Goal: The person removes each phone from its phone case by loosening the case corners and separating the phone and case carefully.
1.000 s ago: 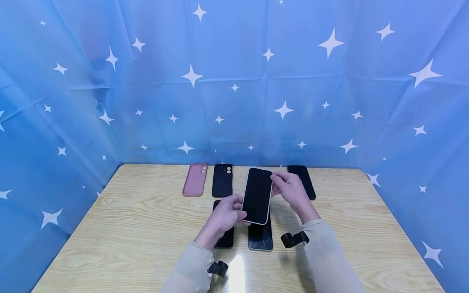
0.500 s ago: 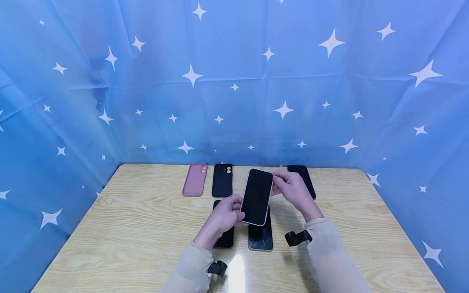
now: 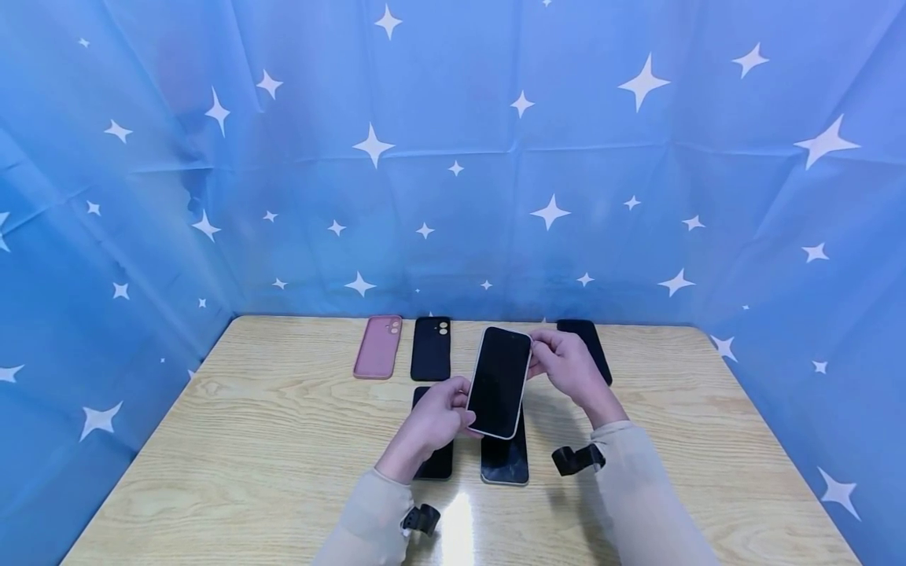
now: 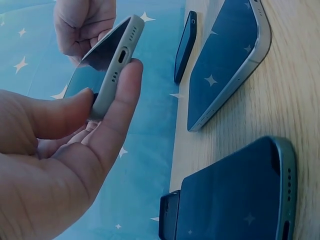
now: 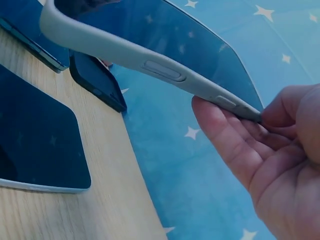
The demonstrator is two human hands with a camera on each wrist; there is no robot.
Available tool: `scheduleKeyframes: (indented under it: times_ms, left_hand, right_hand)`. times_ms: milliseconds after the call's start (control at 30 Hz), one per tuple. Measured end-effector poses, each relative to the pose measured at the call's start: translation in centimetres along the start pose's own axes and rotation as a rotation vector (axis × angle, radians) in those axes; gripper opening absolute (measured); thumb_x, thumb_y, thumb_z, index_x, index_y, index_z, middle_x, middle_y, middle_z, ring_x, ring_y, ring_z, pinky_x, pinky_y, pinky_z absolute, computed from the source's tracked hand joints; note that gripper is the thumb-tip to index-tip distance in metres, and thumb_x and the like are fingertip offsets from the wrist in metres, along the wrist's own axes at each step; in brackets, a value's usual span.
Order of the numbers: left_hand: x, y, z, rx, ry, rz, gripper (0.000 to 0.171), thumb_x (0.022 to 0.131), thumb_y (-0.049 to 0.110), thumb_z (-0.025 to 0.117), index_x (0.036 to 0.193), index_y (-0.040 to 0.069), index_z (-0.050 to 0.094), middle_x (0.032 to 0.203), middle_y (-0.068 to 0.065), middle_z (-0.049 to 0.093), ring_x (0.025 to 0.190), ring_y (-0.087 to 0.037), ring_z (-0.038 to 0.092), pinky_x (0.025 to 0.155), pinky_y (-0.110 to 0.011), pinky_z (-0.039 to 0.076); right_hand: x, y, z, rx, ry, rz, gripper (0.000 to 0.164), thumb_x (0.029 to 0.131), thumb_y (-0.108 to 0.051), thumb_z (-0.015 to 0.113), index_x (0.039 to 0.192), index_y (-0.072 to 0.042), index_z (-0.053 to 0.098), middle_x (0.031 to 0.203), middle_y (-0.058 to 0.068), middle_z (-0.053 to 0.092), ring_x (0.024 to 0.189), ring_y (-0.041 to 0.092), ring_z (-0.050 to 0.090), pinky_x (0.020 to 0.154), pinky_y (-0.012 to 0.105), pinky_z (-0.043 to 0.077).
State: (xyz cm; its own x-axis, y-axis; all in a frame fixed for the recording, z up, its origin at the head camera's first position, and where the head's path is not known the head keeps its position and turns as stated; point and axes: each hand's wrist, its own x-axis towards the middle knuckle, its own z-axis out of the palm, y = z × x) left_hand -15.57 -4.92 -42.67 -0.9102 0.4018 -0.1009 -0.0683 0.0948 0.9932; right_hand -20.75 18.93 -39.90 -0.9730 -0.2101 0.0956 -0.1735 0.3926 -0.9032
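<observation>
You have two hands (image 3: pixel 433 413) (image 3: pixel 566 368), two wrist cameras (image 3: pixel 421 520) (image 3: pixel 566 461) and one surface (image 3: pixel 269 448). You count three phones (image 3: pixel 499 383) (image 3: pixel 505 464) (image 3: pixel 439 464), one held and two lying, plus three loose cases (image 3: pixel 377 347) (image 3: pixel 430 350) (image 3: pixel 591 344), of which one is pink and two are black.

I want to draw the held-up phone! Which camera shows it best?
The head view, because nearly the whole front of the held phone shows there. The left wrist view shows its bottom end, with the charging slot; the right wrist view shows a long side with buttons, cut off at the top.
</observation>
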Motion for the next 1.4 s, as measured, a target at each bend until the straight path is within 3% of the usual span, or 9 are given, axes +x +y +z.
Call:
scheduleKeyframes:
  times_ms: [167, 400, 533, 700, 833, 900, 967, 1067, 1400]
  left_hand:
    - [0.1, 0.0, 0.2, -0.005, 0.023, -0.001, 0.018, 0.092, -0.020, 0.047, 0.104, -0.008, 0.055, 0.091, -0.014, 0.068, 0.083, -0.025, 0.071, 0.080, -0.047, 0.065]
    - [0.3, -0.1, 0.5, -0.029, 0.052, 0.015, 0.022, 0.091, -0.023, 0.047, 0.105, -0.009, 0.057, 0.096, -0.018, 0.071, 0.082, -0.021, 0.070, 0.079, -0.053, 0.064]
    - [0.2, 0.1, 0.7, -0.027, 0.050, 0.025, 0.023, 0.091, -0.023, 0.047, 0.104, -0.008, 0.057, 0.093, -0.015, 0.070, 0.080, -0.020, 0.070, 0.079, -0.053, 0.064]
    - [0.3, 0.3, 0.7, -0.015, 0.044, 0.036, 0.025, 0.087, -0.025, 0.046, 0.101, -0.008, 0.057, 0.079, -0.007, 0.060, 0.074, -0.018, 0.068, 0.075, -0.046, 0.066]
    - [0.3, 0.3, 0.6, -0.022, 0.049, 0.023, 0.021, 0.089, -0.024, 0.046, 0.101, -0.010, 0.055, 0.072, -0.001, 0.047, 0.066, -0.017, 0.060, 0.076, -0.046, 0.066]
    - [0.4, 0.2, 0.4, -0.031, 0.056, 0.015, 0.020, 0.090, -0.023, 0.046, 0.104, -0.011, 0.055, 0.073, -0.002, 0.045, 0.067, -0.016, 0.058, 0.078, -0.048, 0.066]
    - [0.5, 0.1, 0.3, -0.041, 0.067, 0.014, 0.023, 0.091, -0.022, 0.046, 0.109, -0.011, 0.057, 0.078, -0.005, 0.055, 0.071, -0.016, 0.060, 0.079, -0.049, 0.065]
    - [0.7, 0.0, 0.2, -0.064, 0.085, 0.022, 0.024, 0.090, -0.022, 0.046, 0.110, -0.013, 0.057, 0.087, -0.011, 0.065, 0.074, -0.016, 0.061, 0.082, -0.054, 0.064]
    - [1.1, 0.1, 0.1, -0.060, 0.154, 0.063, 0.024, 0.089, -0.021, 0.047, 0.109, -0.014, 0.057, 0.094, -0.021, 0.071, 0.081, -0.018, 0.066, 0.081, -0.057, 0.063]
  right_hand:
    - [0.1, 0.3, 0.2, 0.123, 0.017, 0.019, 0.030, 0.107, -0.001, 0.044, 0.126, 0.015, 0.062, 0.088, 0.017, 0.072, 0.072, 0.021, 0.073, 0.076, 0.043, 0.065]
    - [0.5, 0.7, 0.6, 0.348, 0.044, 0.067, 0.034, 0.105, 0.000, 0.041, 0.128, 0.018, 0.058, 0.087, -0.001, 0.073, 0.077, 0.009, 0.068, 0.071, 0.026, 0.063]
    - [0.5, 1.0, 0.5, 0.506, 0.013, 0.041, 0.030, 0.104, 0.003, 0.039, 0.117, 0.007, 0.066, 0.087, -0.002, 0.073, 0.076, 0.010, 0.068, 0.068, 0.024, 0.061]
    - [0.4, 1.3, 0.5, 0.675, -0.020, 0.048, 0.039, 0.105, 0.005, 0.037, 0.100, -0.010, 0.072, 0.088, -0.001, 0.073, 0.075, 0.011, 0.068, 0.066, 0.022, 0.060]
    - [0.4, 1.4, 0.8, 0.606, 0.020, 0.087, 0.026, 0.108, -0.001, 0.043, 0.113, 0.004, 0.068, 0.088, -0.003, 0.074, 0.077, 0.010, 0.069, 0.069, 0.022, 0.061]
    - [0.4, 1.3, 1.0, 0.518, 0.051, 0.106, 0.028, 0.109, -0.006, 0.046, 0.122, 0.012, 0.063, 0.088, -0.003, 0.075, 0.079, 0.009, 0.070, 0.071, 0.022, 0.062]
    - [0.4, 1.1, 1.1, 0.440, 0.069, 0.118, 0.034, 0.109, -0.010, 0.049, 0.127, 0.017, 0.059, 0.087, -0.003, 0.074, 0.079, 0.008, 0.070, 0.073, 0.022, 0.062]
    - [0.3, 0.8, 1.4, 0.380, 0.073, 0.131, 0.035, 0.110, -0.012, 0.049, 0.126, 0.017, 0.059, 0.086, 0.000, 0.072, 0.078, 0.009, 0.069, 0.073, 0.023, 0.063]
    - [-0.4, 0.4, 2.0, 0.297, 0.010, 0.115, 0.032, 0.109, -0.010, 0.048, 0.122, 0.016, 0.062, 0.085, 0.006, 0.070, 0.073, 0.013, 0.070, 0.072, 0.028, 0.065]
